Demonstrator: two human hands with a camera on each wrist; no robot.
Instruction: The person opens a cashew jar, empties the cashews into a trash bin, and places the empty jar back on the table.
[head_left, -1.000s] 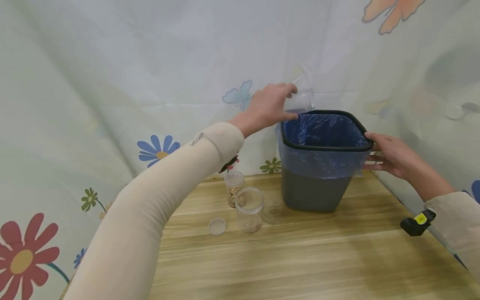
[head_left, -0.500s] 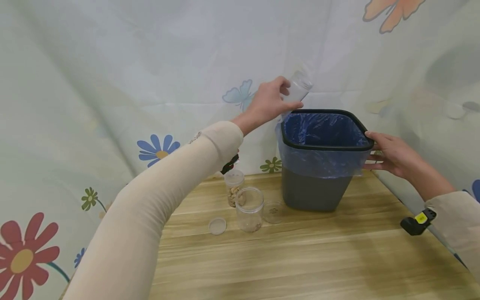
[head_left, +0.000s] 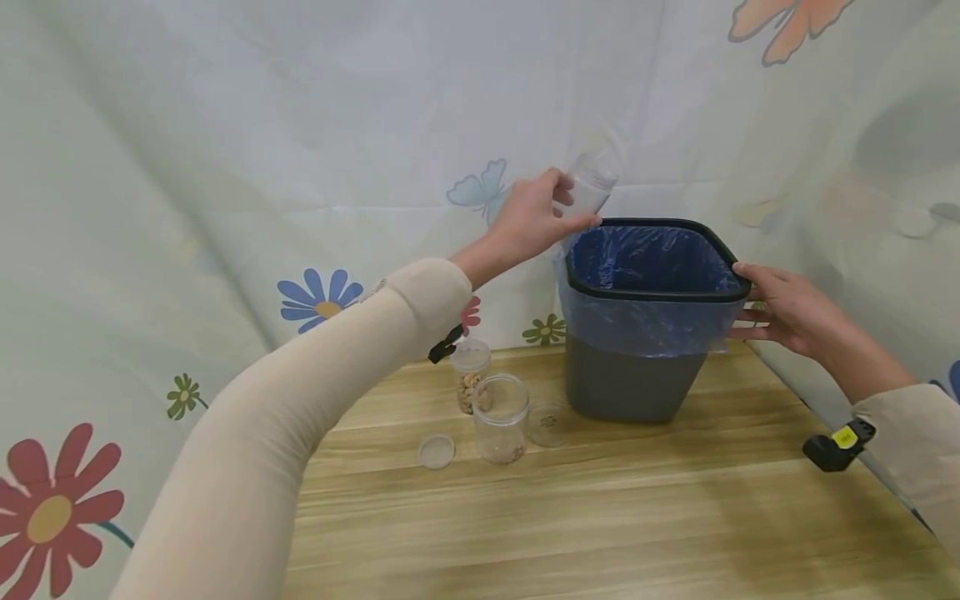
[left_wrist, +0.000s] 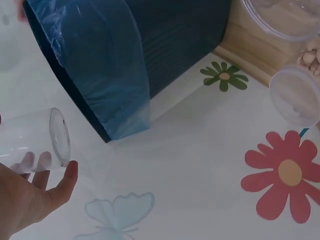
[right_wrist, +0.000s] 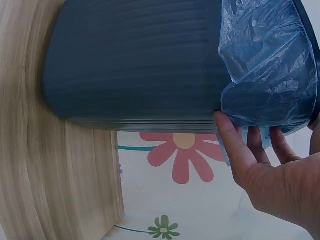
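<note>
My left hand (head_left: 528, 212) grips a small clear jar (head_left: 591, 185) beside and just above the left rim of a grey trash can (head_left: 622, 379). The jar leans, its mouth end up and to the right; in the left wrist view the jar (left_wrist: 25, 140) looks see-through, with fingers along its side. A blue bag (head_left: 648, 329) lines the can and folds down over its outside. At the can's right rim my right hand (head_left: 791, 312) holds on, thumb at the black rim and fingers against the side, as the right hand (right_wrist: 280, 185) shows up close.
On the wooden table (head_left: 525, 533) stand a lidded jar of nuts (head_left: 469, 390) and a wider open jar (head_left: 501, 427) with reddish bits at its bottom. A small lid (head_left: 437, 451) and a clear lid (head_left: 549, 426) lie flat nearby. A flowered curtain (head_left: 375, 167) hangs behind.
The jar in my left hand has swung from lying sideways over the can's rim to a mouth-up tilt, then sunk slightly to the left. My right hand stays on the can.
</note>
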